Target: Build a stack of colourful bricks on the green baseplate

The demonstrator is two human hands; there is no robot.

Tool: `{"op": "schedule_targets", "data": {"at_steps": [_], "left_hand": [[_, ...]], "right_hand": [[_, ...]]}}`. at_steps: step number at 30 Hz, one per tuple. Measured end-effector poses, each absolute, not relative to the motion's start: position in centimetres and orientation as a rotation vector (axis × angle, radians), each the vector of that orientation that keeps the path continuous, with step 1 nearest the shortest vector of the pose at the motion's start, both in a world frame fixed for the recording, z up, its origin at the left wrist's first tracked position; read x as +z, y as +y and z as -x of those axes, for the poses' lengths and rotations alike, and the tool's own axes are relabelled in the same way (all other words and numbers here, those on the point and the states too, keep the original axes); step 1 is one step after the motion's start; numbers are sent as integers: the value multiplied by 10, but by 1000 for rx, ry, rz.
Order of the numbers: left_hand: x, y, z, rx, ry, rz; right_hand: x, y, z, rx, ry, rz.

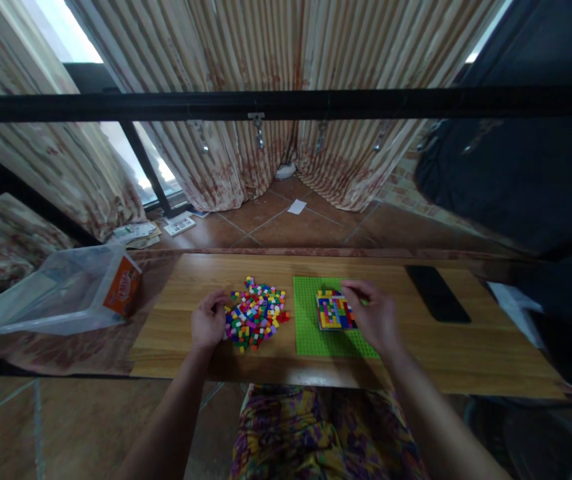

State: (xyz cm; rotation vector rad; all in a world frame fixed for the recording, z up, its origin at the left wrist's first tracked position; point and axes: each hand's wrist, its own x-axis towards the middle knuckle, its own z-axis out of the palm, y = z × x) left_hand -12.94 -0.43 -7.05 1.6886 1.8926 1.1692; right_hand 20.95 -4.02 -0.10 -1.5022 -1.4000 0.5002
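A loose heap of small multicoloured toy bricks (256, 317) lies on the wooden board. At its left edge rests my left hand (209, 319), fingers curled together beside the bricks; whatever may be in them is too small to make out. To the right is a green studded baseplate (306, 333). On it stands a low block built of colourful toy bricks (333, 312), its right side partly covered by my right hand (373, 313). That hand is closed, thumb and fingertips together over the block, and anything pinched there is hidden.
A black phone (437, 293) lies on the wooden board (496, 360), right of the baseplate. At the left stands a clear plastic box (76, 287) with an orange label. A dark metal bar (286, 105) crosses beyond the board, with curtains (246, 53) behind.
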Motion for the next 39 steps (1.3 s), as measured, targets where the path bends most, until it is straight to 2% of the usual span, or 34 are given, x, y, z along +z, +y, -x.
{"op": "schedule_targets", "data": {"at_steps": [7,18,22,32,39], "left_hand": [[-70,-6,128,1161,1898,-1689],[-72,-5,128,1162,1897,-1701],[-71,-6,128,1173,1891,-1702],[-71,-6,129,1180,1898,-1689],[-69,-7,128,1172,1898,-1670]], "right_hand": [[-11,-56,-133,562,-2051,1527],[-41,-45,-113,481,-2189,1639],[-39,-48,-113,573,-2086,1582],[-24,-63,-122,1183,-1348,1262],[-30,-68,-120,1252,-1224,1243]]}}
